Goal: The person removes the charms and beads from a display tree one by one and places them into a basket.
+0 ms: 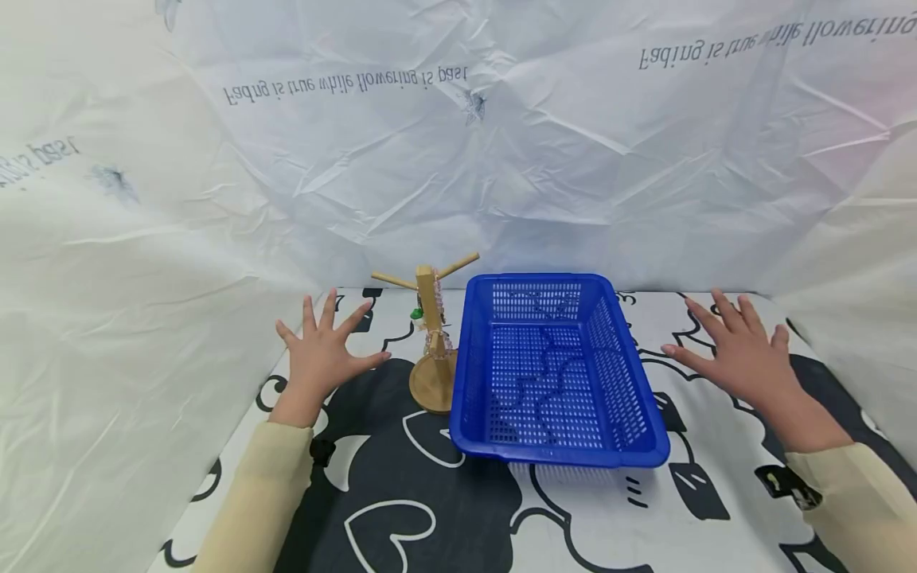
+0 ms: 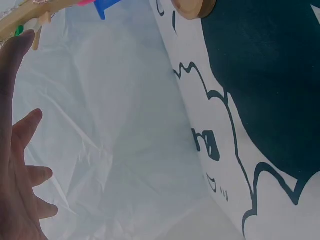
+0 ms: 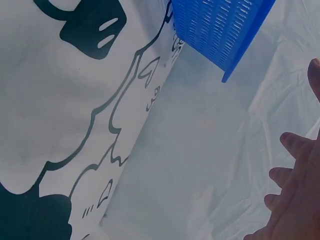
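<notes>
My left hand (image 1: 322,354) is spread wide to the left of a wooden stand (image 1: 427,306), its fingers apart and holding nothing. The stand has a round base, an upright post and thin side arms; beaded bracelets (image 1: 439,342) hang about the post, with a small green piece (image 1: 416,313) among them. Just right of the stand is a blue plastic basket (image 1: 559,458) with perforated walls, and nothing shows inside it but the cloth pattern through the holes. On the basket's far right my right hand (image 1: 748,358) also has its fingers spread, with nothing in it.
A black-and-white patterned cloth (image 1: 458,525) covers the table. White plastic sheeting (image 1: 544,175) with printed lettering hangs behind and along both sides. A dark strap (image 1: 788,485) crosses the right sleeve at the wrist.
</notes>
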A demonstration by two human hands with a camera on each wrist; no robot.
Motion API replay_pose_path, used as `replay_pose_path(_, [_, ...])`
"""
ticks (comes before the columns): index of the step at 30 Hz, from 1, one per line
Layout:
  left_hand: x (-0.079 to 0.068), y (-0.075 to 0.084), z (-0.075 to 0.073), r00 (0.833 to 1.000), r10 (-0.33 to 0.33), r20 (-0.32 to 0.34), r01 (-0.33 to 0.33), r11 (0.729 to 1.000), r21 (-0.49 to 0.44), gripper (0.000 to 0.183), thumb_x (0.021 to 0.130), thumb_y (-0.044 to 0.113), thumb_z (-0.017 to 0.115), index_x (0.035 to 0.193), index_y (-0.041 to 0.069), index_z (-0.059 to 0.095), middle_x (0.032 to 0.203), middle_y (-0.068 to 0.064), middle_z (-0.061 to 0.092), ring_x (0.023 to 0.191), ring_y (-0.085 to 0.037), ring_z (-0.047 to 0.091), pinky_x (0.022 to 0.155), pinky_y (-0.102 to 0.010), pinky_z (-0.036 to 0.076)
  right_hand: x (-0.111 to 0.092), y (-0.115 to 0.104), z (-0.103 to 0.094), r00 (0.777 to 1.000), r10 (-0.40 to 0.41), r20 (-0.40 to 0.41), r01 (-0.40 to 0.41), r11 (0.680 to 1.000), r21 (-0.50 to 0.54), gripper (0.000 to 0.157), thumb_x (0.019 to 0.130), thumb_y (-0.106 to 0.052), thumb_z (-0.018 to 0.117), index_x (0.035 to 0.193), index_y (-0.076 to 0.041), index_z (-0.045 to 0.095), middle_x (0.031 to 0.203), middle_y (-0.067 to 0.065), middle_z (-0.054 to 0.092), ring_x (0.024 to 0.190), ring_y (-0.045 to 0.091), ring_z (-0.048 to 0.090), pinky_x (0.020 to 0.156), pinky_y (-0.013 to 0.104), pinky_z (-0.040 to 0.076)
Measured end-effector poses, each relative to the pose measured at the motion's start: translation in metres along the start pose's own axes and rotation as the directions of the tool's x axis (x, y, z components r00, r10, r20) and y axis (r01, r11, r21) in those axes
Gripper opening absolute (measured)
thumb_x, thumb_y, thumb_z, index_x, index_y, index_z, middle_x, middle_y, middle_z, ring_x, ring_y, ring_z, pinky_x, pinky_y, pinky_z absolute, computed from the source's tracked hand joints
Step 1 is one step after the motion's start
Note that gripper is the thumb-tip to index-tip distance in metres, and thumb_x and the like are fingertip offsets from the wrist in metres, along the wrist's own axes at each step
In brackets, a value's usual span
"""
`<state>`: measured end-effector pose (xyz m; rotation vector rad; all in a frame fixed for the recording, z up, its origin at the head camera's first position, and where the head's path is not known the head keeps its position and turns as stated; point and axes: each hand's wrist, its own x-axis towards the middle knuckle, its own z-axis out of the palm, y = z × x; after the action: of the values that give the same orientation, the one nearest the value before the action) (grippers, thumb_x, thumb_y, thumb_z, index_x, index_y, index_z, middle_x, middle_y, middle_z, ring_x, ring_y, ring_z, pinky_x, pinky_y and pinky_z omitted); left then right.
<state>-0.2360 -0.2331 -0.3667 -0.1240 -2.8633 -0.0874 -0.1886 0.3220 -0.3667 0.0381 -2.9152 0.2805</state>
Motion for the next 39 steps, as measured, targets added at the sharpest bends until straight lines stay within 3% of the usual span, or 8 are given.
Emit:
replay_pose_path(17, [-0.01, -0.001, 0.011, 0.999, -0.01, -0.031, 0.007, 0.993, -0.117, 0.094, 0.073, 0.07, 0.069, 0.152, 0.033, 0.036, 0.166, -0.017, 0.014, 0.151, -0.052, 0.006, 0.103, -0.089, 0.009, -0.011, -0.007, 0.014, 0.998, 0.032, -0.049, -0.028, 0.997, 0.075, 0.095, 0.09, -0.073, 0.045, 0.157, -0.01, 0.018, 0.163, 0.027, 0.007, 0.151, 0.049, -0.003, 0.11, 0.083, 0.004])
replay_pose_path(24, [-0.016, -0.002, 0.016, 0.998, -0.01, -0.058, 0.001, 0.987, -0.159, 0.089, 0.075, 0.064, 0.071, 0.151, 0.029, 0.039, 0.164, -0.017, 0.021, 0.15, -0.049, 0.016, 0.107, -0.086, 0.011, -0.016, -0.012, 0.018, 0.996, 0.0, -0.094, 0.01, 0.994, 0.111, 0.089, 0.092, -0.065, 0.051, 0.153, -0.005, 0.029, 0.161, 0.028, 0.016, 0.15, 0.051, 0.007, 0.107, 0.083, 0.015])
replay_pose_path(32, [-0.02, 0.007, 0.018, 0.986, 0.023, -0.163, -0.063, 0.968, -0.244, 0.082, 0.076, 0.051, 0.076, 0.147, 0.023, 0.046, 0.159, -0.018, 0.033, 0.144, -0.047, 0.031, 0.107, -0.082, 0.024, -0.024, -0.021, 0.014, 0.99, -0.027, -0.141, 0.054, 0.979, 0.197, 0.081, 0.093, -0.058, 0.056, 0.148, -0.001, 0.038, 0.158, 0.029, 0.024, 0.146, 0.053, 0.018, 0.108, 0.081, 0.019])
replay_pose_path(39, [-0.022, 0.017, 0.019, 0.981, 0.02, -0.191, -0.08, 0.948, -0.31, 0.076, 0.077, 0.046, 0.076, 0.143, 0.017, 0.051, 0.152, -0.022, 0.042, 0.141, -0.045, 0.038, 0.106, -0.081, 0.027, -0.028, -0.034, 0.004, 0.996, -0.039, -0.075, 0.058, 0.96, 0.274, 0.074, 0.095, -0.049, 0.06, 0.144, 0.002, 0.042, 0.157, 0.031, 0.026, 0.143, 0.055, 0.021, 0.102, 0.081, 0.027])
